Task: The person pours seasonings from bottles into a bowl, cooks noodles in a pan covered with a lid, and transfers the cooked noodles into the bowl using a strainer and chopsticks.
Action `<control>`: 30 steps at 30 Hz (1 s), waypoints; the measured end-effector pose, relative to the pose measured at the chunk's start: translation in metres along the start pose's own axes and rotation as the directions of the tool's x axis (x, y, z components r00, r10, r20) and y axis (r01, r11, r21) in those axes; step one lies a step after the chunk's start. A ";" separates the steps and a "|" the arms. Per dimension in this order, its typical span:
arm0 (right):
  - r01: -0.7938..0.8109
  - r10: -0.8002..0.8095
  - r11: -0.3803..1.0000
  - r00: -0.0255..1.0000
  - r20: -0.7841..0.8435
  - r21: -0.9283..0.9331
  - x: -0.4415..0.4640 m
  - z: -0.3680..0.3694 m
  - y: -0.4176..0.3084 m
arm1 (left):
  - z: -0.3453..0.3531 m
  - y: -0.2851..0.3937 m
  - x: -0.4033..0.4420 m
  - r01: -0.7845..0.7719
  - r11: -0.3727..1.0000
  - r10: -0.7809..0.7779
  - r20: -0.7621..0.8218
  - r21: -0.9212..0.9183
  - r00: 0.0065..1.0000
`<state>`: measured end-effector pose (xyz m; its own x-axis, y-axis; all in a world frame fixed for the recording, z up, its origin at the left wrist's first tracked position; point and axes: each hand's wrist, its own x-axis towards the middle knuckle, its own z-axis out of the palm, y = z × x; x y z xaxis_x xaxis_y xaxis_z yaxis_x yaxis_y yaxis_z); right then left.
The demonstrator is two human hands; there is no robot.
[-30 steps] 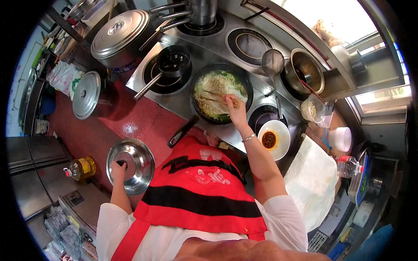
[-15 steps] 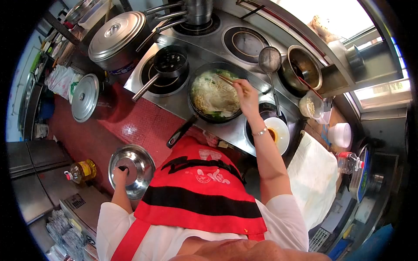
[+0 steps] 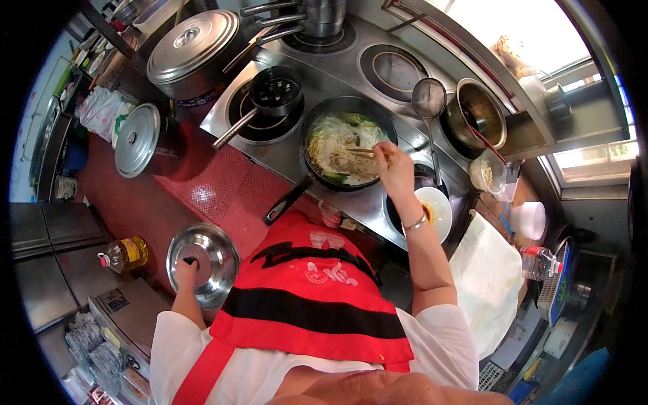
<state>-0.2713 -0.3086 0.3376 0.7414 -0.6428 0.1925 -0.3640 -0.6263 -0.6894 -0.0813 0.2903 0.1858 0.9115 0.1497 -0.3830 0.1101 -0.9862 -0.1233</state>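
My right hand is closed on wooden chopsticks, whose tips are in the noodles and greens of a black frying pan. The pan rests on the stove, its black handle toward me. My left hand grips the black knob of a shiny steel lid, held low at my left side, over the red floor. Partly behind my right wrist is a white bowl with dark red sauce.
A small black saucepan stands left of the pan. To the right are a strainer, a steel pot and a white cloth. A large lidded pot and an oil bottle are at the left.
My right hand has moved down and to the right with the chopsticks, from the pan's upper edge half a second ago. The noodles are shifted about. My left hand still holds the lid.
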 end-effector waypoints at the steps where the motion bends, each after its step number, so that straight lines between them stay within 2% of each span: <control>1: -0.001 0.003 0.983 1.000 -0.009 0.183 -0.006 0.005 0.002 | -0.002 0.000 0.001 0.020 1.000 -0.021 0.043 0.005 0.999; 2: -0.045 0.036 0.957 0.999 0.035 0.288 -0.013 0.014 -0.002 | -0.003 -0.001 0.002 0.041 0.999 -0.042 0.087 0.013 0.995; 3: -0.046 0.039 0.957 0.999 0.030 0.286 -0.016 0.024 0.000 | -0.003 -0.002 0.002 0.035 0.999 -0.036 0.086 0.013 0.996; 5: 0.022 -0.088 0.956 0.973 0.215 0.291 -0.020 0.040 0.009 | -0.005 -0.002 0.004 0.005 1.000 -0.006 0.135 0.006 0.991; 7: 0.053 -0.101 0.967 0.977 0.186 0.249 -0.019 0.044 0.021 | -0.004 0.000 0.006 0.016 1.000 -0.016 0.126 0.002 0.992; 9: 0.056 -0.060 0.988 0.998 0.023 0.146 -0.012 0.037 0.032 | 0.003 -0.005 0.010 0.033 0.999 -0.033 0.122 0.000 0.992; 11: 0.054 -0.052 0.994 0.998 -0.028 0.098 -0.004 0.022 0.033 | 0.014 -0.013 0.021 -0.045 0.998 0.049 0.110 -0.036 0.993; 13: 0.038 -0.036 0.999 0.992 -0.123 0.018 0.004 0.005 0.029 | 0.016 -0.011 0.019 -0.051 0.998 0.053 0.084 -0.034 0.995; 16: -0.028 0.053 0.993 0.976 -0.211 0.119 0.017 0.000 0.037 | 0.011 -0.007 0.013 -0.065 0.997 0.066 0.028 -0.036 0.997; 19: -0.017 0.036 0.996 0.973 -0.228 0.086 0.024 0.018 0.049 | 0.011 -0.008 0.014 -0.079 0.996 0.078 -0.028 -0.051 0.997; 21: 0.007 0.004 0.998 0.982 -0.187 0.061 0.014 0.034 0.056 | 0.012 -0.011 0.016 -0.066 0.995 0.061 -0.064 -0.070 0.996; 23: 0.093 -0.100 0.993 0.991 -0.088 -0.078 0.002 0.050 0.057 | 0.011 -0.013 0.018 -0.106 0.984 0.099 -0.059 -0.142 0.993; 25: 0.102 -0.101 0.990 0.995 0.017 -0.098 -0.012 0.044 0.034 | 0.001 -0.013 0.013 -0.081 0.977 0.074 -0.044 -0.196 0.996; 27: 0.175 -0.176 0.982 0.984 -0.006 -0.068 -0.020 0.032 0.013 | -0.023 0.000 0.006 0.014 0.991 -0.021 -0.052 -0.135 0.998; 28: 0.128 -0.130 0.991 0.991 -0.040 -0.039 -0.027 0.024 0.001 | -0.028 0.001 0.003 0.055 0.986 -0.065 -0.064 -0.157 0.996; 30: 0.186 -0.188 0.968 0.982 0.003 -0.170 -0.033 0.013 -0.005 | -0.033 0.005 0.002 0.038 0.982 -0.064 -0.142 -0.183 0.988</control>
<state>-0.2870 -0.2783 0.3253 0.7986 -0.5119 0.3166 -0.3098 -0.8006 -0.5129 -0.0660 0.2831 0.2151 0.9495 0.2014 -0.2406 0.2151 -0.9761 0.0319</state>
